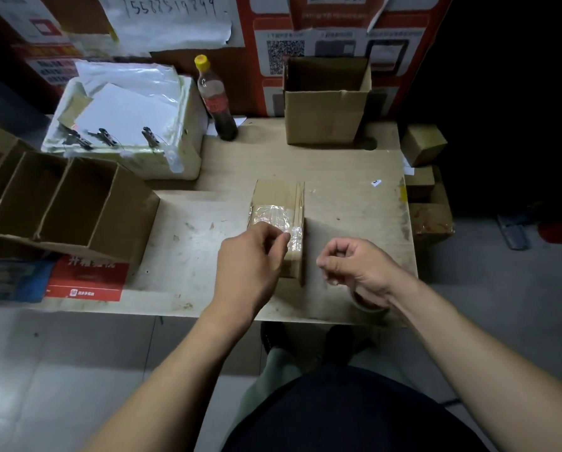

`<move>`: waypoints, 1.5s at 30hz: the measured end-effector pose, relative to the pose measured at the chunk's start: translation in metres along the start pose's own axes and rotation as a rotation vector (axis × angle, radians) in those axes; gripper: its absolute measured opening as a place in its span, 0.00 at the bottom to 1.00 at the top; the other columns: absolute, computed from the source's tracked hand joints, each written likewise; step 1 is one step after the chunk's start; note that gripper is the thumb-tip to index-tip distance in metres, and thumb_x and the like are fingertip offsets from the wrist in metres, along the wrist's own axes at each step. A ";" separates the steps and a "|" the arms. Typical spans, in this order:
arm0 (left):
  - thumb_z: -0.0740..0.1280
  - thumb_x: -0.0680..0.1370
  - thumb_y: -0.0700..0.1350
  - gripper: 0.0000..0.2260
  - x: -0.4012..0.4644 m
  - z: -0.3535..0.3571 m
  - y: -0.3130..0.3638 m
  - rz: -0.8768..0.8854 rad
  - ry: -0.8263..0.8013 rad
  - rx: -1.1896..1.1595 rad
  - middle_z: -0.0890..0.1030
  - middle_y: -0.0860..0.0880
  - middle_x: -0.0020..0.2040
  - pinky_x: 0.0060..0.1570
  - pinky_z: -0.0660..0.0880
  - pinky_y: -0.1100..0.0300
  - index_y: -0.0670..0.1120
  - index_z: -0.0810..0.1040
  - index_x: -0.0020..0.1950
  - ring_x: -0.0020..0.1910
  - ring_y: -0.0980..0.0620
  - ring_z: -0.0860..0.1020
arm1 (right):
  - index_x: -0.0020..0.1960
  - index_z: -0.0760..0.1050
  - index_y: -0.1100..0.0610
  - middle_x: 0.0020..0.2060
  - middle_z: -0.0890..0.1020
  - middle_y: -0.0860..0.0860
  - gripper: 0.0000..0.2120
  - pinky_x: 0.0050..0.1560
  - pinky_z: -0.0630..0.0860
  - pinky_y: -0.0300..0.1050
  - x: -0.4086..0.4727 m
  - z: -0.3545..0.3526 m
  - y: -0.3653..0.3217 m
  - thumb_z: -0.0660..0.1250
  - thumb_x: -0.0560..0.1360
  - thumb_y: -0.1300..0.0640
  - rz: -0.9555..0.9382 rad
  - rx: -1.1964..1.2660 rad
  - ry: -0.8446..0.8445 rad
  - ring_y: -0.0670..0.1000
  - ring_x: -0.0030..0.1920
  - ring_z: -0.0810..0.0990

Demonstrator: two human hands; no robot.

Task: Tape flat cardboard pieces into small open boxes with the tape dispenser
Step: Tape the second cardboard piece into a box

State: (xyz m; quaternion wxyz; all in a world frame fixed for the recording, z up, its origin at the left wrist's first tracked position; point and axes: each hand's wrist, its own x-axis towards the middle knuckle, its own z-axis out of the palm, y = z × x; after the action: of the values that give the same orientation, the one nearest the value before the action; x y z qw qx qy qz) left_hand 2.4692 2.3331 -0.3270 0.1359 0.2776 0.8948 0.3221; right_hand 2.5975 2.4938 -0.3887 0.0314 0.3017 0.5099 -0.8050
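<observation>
Pinching clear tape (274, 220) on small cardboard box (278, 194) with left hand (250, 262), right hand (358, 265) curled empty over tape roll (367, 306), soy sauce bottle (216, 99) and open carton (325, 115) behind

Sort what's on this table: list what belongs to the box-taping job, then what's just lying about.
In use: small cardboard box; clear tape stuck across it; tape roll under the right wrist; left hand; right hand.

Lying about: bottle; foam box; divided carton; open carton.
</observation>
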 end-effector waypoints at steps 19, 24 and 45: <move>0.66 0.82 0.51 0.12 0.004 0.036 -0.049 0.300 0.212 0.489 0.76 0.47 0.33 0.29 0.62 0.54 0.46 0.75 0.41 0.35 0.43 0.74 | 0.48 0.71 0.57 0.37 0.75 0.49 0.13 0.38 0.67 0.45 0.028 0.066 0.058 0.57 0.86 0.51 -0.134 -0.535 0.583 0.44 0.38 0.71; 0.67 0.81 0.54 0.13 0.003 0.039 -0.055 0.328 0.248 0.470 0.77 0.47 0.34 0.39 0.66 0.50 0.46 0.75 0.42 0.38 0.42 0.74 | 0.50 0.68 0.60 0.40 0.72 0.49 0.11 0.42 0.63 0.41 0.030 0.070 0.064 0.54 0.87 0.54 -0.224 -0.624 0.581 0.42 0.40 0.69; 0.63 0.83 0.56 0.26 -0.006 0.046 -0.060 -0.129 0.057 -0.089 0.72 0.45 0.65 0.63 0.62 0.57 0.44 0.64 0.77 0.62 0.45 0.68 | 0.46 0.74 0.54 0.39 0.79 0.50 0.25 0.47 0.74 0.50 0.023 0.064 0.033 0.50 0.85 0.37 -0.094 -0.745 0.300 0.51 0.45 0.78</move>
State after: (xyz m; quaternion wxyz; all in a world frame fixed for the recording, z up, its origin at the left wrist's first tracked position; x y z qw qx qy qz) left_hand 2.4687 2.3143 -0.4007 0.1431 0.2036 0.8993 0.3596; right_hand 2.5616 2.4296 -0.4079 0.0270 0.3603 0.7788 -0.5128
